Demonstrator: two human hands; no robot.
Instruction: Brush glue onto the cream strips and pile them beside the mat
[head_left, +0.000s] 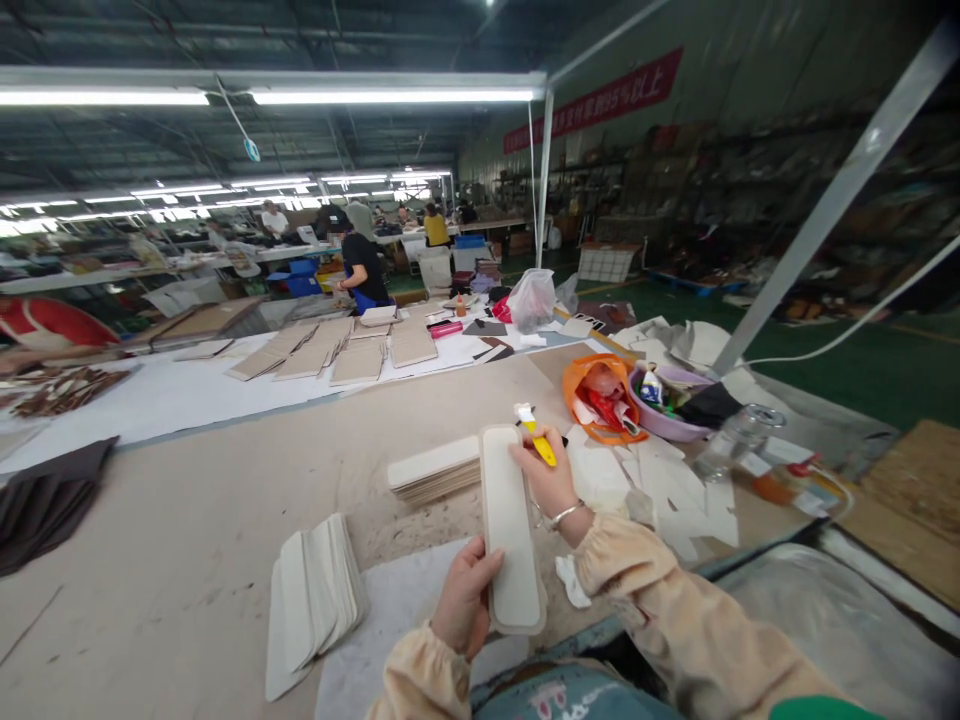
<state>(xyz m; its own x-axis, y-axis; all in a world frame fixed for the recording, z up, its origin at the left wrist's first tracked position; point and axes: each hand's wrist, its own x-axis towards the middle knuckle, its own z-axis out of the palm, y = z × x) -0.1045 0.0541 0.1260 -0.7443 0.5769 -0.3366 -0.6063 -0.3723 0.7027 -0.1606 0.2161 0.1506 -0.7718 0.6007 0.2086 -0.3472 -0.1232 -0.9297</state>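
Note:
A long pale panel with rounded corners (511, 540) is held upright in front of me. My left hand (466, 592) grips its lower left edge, thumb on the face. At its upper right edge is my right hand (546, 475), which also holds a yellow-handled brush (541, 443) with a white tip. Behind the panel, a neat stack of similar pale strips (435, 468) lies on the table. To the left, a fanned pile of white strips (311, 600) rests partly beside a grey sheet (390, 600).
An orange bag (574, 385) and a purple basin (667, 425) stand at the right, near a clear jar (739, 440) and white scraps (675, 500). Dark pieces (52, 500) lie far left. Beige panels (360, 357) cover the white table behind. People work in the background.

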